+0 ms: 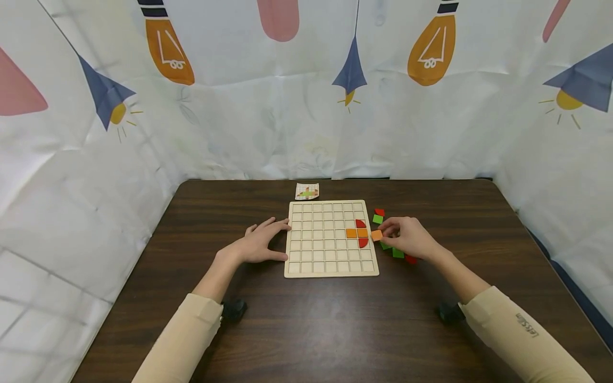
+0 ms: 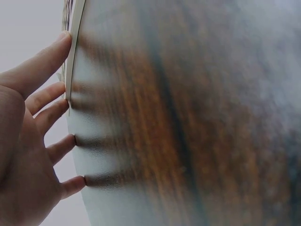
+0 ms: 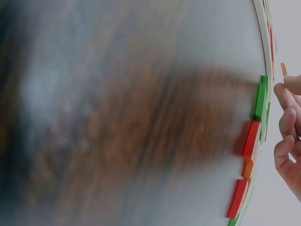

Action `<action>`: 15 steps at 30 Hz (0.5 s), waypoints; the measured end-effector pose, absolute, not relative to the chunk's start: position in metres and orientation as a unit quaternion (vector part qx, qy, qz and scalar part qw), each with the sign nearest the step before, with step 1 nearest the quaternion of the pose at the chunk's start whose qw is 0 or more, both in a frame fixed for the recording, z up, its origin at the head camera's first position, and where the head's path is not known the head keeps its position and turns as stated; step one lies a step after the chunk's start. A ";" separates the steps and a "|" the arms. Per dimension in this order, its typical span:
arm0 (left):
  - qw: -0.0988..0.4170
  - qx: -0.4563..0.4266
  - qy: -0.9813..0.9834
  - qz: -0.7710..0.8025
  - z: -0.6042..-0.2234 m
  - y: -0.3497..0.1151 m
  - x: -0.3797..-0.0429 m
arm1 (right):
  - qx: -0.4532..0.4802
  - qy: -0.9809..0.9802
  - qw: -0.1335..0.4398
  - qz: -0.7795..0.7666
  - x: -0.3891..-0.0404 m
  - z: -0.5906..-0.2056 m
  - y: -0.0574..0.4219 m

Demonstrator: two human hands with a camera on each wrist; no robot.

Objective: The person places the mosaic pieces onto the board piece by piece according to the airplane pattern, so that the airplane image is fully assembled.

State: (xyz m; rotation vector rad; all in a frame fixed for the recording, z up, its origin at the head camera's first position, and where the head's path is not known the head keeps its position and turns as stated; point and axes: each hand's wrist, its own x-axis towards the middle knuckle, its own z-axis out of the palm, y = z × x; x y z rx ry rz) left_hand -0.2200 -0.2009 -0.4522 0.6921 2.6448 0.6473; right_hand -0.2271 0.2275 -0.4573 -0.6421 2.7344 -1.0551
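A pale wooden grid board (image 1: pixel 318 242) lies on the dark table. My left hand (image 1: pixel 258 243) rests at its left edge, fingers spread and thumb and fingertips touching the rim; the left wrist view shows the thumb (image 2: pixel 49 56) against that rim. Between thumb and fingers my right hand (image 1: pixel 407 234) pinches an orange square tile (image 1: pixel 377 235) just off the board's right edge. In the right wrist view the orange tile (image 3: pixel 283 69) sticks out from the fingertips, above the table. On the board sit two orange squares (image 1: pixel 356 233), with a red rounded piece (image 1: pixel 361 223) above and another (image 1: pixel 363 243) below.
A small picture card (image 1: pixel 307 191) with a coloured grid pattern lies behind the board. Loose green pieces (image 1: pixel 398 253) and red pieces (image 1: pixel 411 259) lie under and beside my right hand, with a green piece (image 1: pixel 378 218) and a red piece (image 1: pixel 379 211) farther back.
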 end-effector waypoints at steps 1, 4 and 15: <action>0.166 0.243 0.928 0.228 -0.452 -0.201 -0.220 | -0.216 0.908 0.070 -0.352 -0.226 -0.457 0.226; 0.166 0.243 0.927 0.231 -0.452 -0.201 -0.220 | -0.221 0.908 0.064 -0.352 -0.226 -0.458 0.223; 0.165 0.240 0.929 0.227 -0.454 -0.202 -0.219 | -0.218 0.914 0.052 -0.339 -0.227 -0.456 0.209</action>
